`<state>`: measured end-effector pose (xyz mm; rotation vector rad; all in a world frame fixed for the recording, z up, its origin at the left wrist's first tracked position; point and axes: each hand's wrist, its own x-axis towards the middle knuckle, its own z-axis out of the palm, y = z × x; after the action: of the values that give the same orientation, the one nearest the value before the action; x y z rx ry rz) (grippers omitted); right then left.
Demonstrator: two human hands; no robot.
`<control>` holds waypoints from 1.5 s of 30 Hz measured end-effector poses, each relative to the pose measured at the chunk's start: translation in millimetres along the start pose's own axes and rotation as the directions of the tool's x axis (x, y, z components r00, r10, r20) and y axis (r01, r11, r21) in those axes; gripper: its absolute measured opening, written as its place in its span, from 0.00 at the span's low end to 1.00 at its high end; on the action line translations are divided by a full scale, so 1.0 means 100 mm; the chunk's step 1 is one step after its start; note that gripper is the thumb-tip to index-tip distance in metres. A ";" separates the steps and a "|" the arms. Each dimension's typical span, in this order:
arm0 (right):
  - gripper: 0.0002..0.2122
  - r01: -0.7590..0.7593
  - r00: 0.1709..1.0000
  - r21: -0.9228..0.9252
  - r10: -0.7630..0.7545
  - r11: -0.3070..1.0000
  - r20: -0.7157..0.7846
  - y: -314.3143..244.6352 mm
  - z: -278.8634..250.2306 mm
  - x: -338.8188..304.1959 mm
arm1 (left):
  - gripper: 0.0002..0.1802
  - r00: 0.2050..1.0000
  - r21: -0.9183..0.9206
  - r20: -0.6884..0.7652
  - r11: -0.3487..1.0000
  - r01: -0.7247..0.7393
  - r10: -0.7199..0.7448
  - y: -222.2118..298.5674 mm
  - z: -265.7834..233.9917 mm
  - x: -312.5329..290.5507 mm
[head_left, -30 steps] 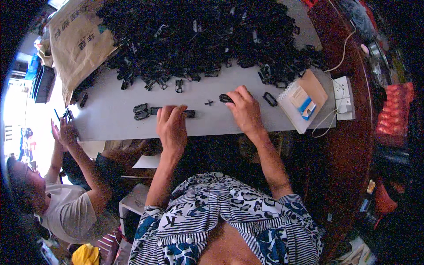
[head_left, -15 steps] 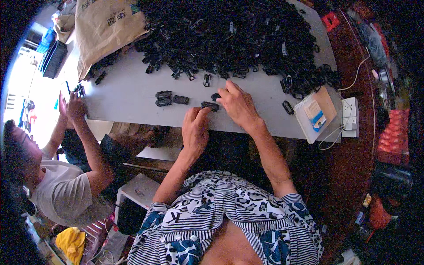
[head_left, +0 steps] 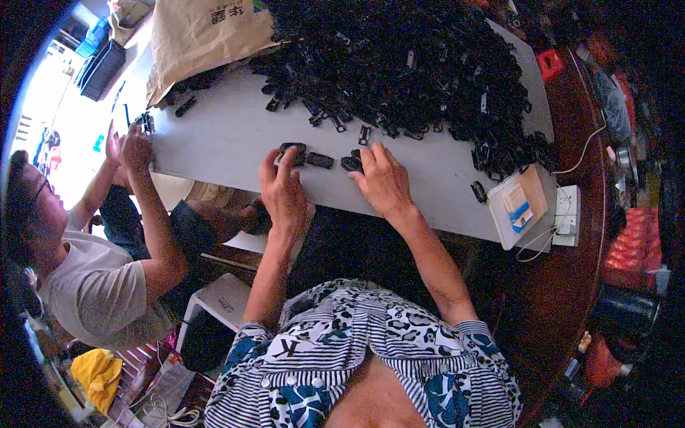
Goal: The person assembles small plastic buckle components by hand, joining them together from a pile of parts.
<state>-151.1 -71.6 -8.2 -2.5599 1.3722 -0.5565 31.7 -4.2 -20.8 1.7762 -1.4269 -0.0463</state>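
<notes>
With left hand [head_left: 284,194], touching black parts [head_left: 293,150] at eleven o'clock from view centre; with right hand [head_left: 386,184], touching dark pieces [head_left: 350,163] at twelve; cannot tell whether gripping with either. Between them, on table [head_left: 207,135], one loose part [head_left: 320,160]. Black heap [head_left: 414,78] at one, notebook [head_left: 536,194] at three.

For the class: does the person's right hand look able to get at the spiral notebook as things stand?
Probably yes: the spiral notebook lies on the table to the right of the right hand, with only a small black part between them.
</notes>
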 end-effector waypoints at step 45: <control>0.33 -0.124 0.990 0.206 0.107 0.971 0.093 -0.58 0.24 0.39 | 0.35 0.972 0.008 0.227 0.998 0.063 -0.063 -0.26 -0.28 0.09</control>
<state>-77.2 -71.6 -2.0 -2.2932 1.3457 -0.5405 69.7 4.3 -14.2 1.8637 -1.5290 -0.2910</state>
